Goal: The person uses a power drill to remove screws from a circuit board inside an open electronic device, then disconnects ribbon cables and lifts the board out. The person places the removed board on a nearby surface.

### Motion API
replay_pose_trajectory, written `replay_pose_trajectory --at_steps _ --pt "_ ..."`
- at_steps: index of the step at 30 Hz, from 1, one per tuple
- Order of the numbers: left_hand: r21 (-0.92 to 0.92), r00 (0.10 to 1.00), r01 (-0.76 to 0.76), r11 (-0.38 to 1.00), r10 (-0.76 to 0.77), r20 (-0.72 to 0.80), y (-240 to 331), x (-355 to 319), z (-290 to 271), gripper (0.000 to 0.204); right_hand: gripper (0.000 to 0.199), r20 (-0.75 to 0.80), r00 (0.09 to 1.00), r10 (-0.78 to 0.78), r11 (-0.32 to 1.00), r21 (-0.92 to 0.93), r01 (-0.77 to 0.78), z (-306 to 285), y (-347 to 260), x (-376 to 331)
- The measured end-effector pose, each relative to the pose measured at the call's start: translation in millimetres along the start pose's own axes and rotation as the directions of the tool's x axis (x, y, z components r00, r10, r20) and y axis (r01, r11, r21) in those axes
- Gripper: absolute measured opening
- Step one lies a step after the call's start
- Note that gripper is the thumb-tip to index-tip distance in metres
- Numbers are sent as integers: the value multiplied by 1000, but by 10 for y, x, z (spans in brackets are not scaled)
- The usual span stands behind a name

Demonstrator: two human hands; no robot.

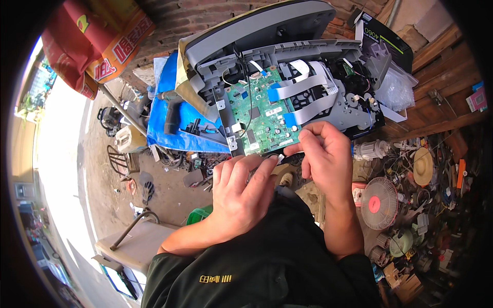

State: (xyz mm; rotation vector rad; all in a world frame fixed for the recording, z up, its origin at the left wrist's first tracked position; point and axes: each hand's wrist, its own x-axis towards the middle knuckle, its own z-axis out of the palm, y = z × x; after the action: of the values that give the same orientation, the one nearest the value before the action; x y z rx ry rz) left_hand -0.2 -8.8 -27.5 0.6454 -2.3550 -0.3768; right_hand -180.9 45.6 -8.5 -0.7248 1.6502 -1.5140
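Observation:
A green circuit board (262,120) is mounted in the opened grey body of a printer-like machine (287,51). White flat ribbon cables (313,110) with blue ends plug into its right side, and a thin black wire (251,97) crosses it. At the board's near edge, the fingers of my left hand (236,192) are closed around a small white connector (280,158). My right hand (327,159) is pinched at the near right corner, close to the connector; whatever lies between its fingertips is hidden.
Blue sheeting (159,126) lies under the machine, with a dark-handled tool (173,117) on it. A black box (387,41) and bubble wrap (398,95) sit at the back right. A round fan grille (380,204) and scattered parts cover the right floor; a worn glove (147,191) lies left.

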Motion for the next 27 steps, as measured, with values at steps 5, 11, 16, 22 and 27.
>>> replay_pose_trajectory --at_steps 5,11,16,22,27 --pt "-13 1000 -18 1000 18 -22 -23 -51 29 52 12 -4 1000 -24 992 126 24 -21 44 20" --pt "-28 998 -33 999 32 -53 -47 -66 46 56 15 -81 996 -37 983 174 51 -6 29 6" --pt "-38 997 -44 998 41 -72 -72 -86 74 59 16 -146 986 -80 985 143 101 55 27 -48" --pt "-53 996 -53 997 49 -73 -94 -94 60 59 14 -171 973 -153 985 54 164 86 -62 -73" --pt "-56 996 -63 996 59 -69 -102 -100 63 57 13 -185 960 -211 976 20 218 93 -27 -61"
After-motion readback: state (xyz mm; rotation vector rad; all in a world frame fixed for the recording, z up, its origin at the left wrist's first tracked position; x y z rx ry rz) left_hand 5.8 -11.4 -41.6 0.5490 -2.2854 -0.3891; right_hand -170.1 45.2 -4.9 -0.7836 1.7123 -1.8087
